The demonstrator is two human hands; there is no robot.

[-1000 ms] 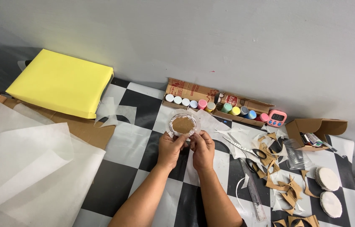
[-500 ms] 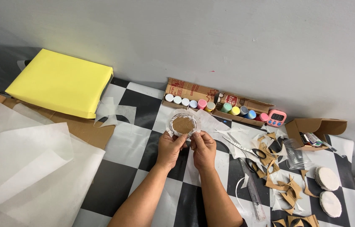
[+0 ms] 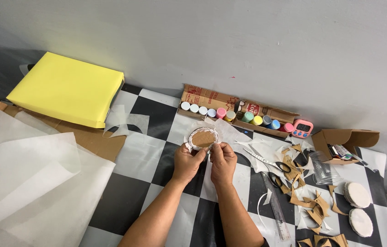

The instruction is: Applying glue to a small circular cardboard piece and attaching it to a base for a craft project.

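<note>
Both my hands meet over the checkered floor and hold one small round brown cardboard disc (image 3: 203, 138) with white paper folded around its edge. My left hand (image 3: 188, 160) grips its near left rim with thumb and fingers. My right hand (image 3: 223, 161) pinches the near right rim. The disc is tilted slightly towards me, just in front of a cardboard box of paint bottles (image 3: 230, 113).
A yellow flat package (image 3: 67, 89) lies at the far left, large translucent paper sheets (image 3: 24, 178) at the near left. To the right lie scissors (image 3: 271, 164), a ruler (image 3: 277, 208), cardboard scraps (image 3: 310, 201), a clear cup (image 3: 324, 167), two white discs (image 3: 357, 208), a pink timer (image 3: 302, 128) and an open box (image 3: 347, 142).
My hands and the disc stay in nearly the same place; the fingers have shifted slightly along the disc's paper edge.
</note>
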